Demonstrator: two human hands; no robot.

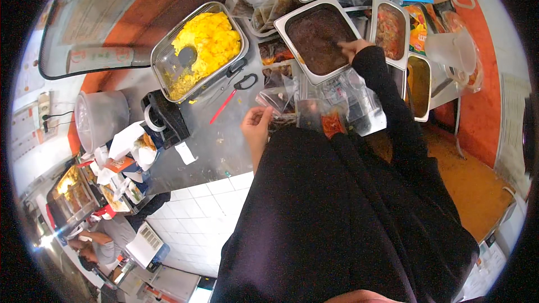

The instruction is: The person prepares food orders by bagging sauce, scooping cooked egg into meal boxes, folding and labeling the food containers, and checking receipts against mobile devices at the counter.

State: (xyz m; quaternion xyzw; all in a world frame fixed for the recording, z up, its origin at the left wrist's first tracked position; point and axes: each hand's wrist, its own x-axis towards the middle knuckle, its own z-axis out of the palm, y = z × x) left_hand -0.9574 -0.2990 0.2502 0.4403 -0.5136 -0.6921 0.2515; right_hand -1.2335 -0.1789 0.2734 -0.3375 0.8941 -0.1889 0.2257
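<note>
My left hand [257, 123] is curled, thumb and fingertips pinching the edge of a clear plastic bag [281, 96] at the counter's front. My right hand [353, 50] reaches over the right rim of a steel pan of dark brown sauce [318, 33], its fingertips low over the contents; whether they hold something is hard to see. Below that pan lie more clear bags [358, 97], and one small bag holds something red [332, 123]. To the left, red-and-black scissors [233, 92] lie beside a steel tray [162, 54] of yellow scrambled egg [210, 38].
Right of the sauce are a pan of reddish chopped food [389, 31], a pan of yellowish liquid [418, 88] and a plastic jug [452, 50]. On the left stand a black device [166, 122] and a plastic tub [103, 115]. Another person [105, 240] is at the lower left.
</note>
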